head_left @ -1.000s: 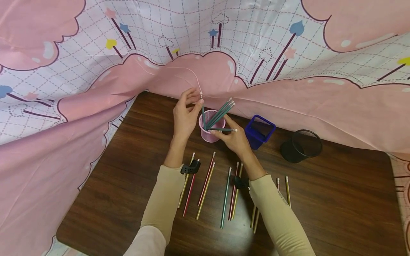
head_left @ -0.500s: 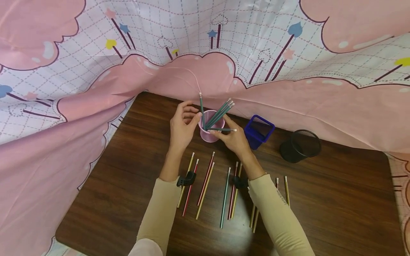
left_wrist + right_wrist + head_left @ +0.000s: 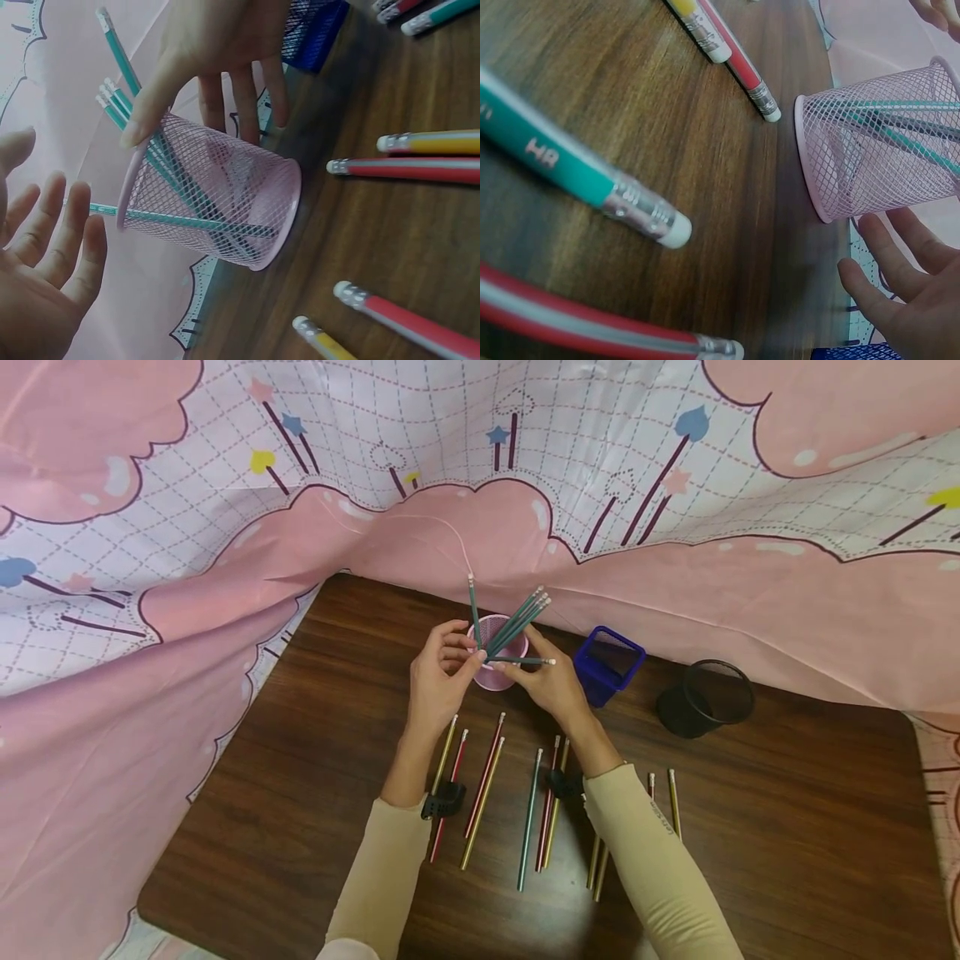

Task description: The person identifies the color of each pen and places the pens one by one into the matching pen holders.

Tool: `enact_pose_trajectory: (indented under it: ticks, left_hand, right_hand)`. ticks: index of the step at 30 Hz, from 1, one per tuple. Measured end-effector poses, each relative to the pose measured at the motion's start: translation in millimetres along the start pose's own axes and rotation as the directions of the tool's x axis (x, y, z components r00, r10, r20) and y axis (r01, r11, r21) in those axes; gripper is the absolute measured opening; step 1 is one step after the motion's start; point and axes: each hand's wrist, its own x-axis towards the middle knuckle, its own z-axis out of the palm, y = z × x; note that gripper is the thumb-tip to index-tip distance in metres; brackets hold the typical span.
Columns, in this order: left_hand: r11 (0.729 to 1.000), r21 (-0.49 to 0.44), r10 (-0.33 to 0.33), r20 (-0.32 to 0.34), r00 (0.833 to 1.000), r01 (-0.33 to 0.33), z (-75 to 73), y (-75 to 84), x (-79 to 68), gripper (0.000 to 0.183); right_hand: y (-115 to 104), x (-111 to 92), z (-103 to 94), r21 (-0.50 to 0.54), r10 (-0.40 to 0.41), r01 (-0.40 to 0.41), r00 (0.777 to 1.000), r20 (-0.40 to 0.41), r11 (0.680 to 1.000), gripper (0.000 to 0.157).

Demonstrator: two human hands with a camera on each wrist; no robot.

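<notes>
The dark wooden tabletop [image 3: 270,777] carries everything, and its far edge runs close behind the pink mesh cup, leaving little margin if a push sends the cup backward. Of the hands, the right hand [image 3: 555,689] grips the cup, thumb at the rim and fingers against the outer wall; were it to let go, a knock could tip the cup. The left hand [image 3: 438,681] is loosely spread beside the opposite side, holding nothing; I can't tell whether its thumb touches anything. The pink mesh cup [image 3: 262,187] looks upright on the tabletop, but its green pencils [image 3: 517,620] mostly lean right, which probably makes it top-heavy that way. Under the left forearm, the black wrist unit [image 3: 447,799] sits over some loose pencils [image 3: 530,818] and might set them rolling. One low-leaning pencil [image 3: 525,661] crosses by the right thumb; lifting that thumb carelessly could flick it out.
</notes>
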Motion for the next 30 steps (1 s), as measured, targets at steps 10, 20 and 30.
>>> enact_pose_trajectory:
  ticks: [10, 20, 30]
  left_hand:
    - [0.999, 0.034, -0.006, -0.012, 1.0, 0.006, 5.9, -7.9, -27.7, 0.04]
    - [0.993, 0.084, -0.089, 0.011, 0.996, 0.088, 17.7, -41.3, -49.1, 0.044]
    - [0.983, 0.121, -0.146, 0.036, 0.989, 0.141, 25.0, -42.1, -68.3, 0.045]
  right_hand:
    - [-0.4, 0.9, 0.2, -0.01, 0.03, -0.03, 1.0, 0.006, 0.999, 0.078]
    - [-2.4, 0.1, -2.0, -0.012, 0.05, -0.05, 0.998, 0.029, 0.999, 0.079]
    - [-2.3, 0.7, -4.1, -0.022, 0.05, -0.05, 0.999, 0.021, 0.999, 0.08]
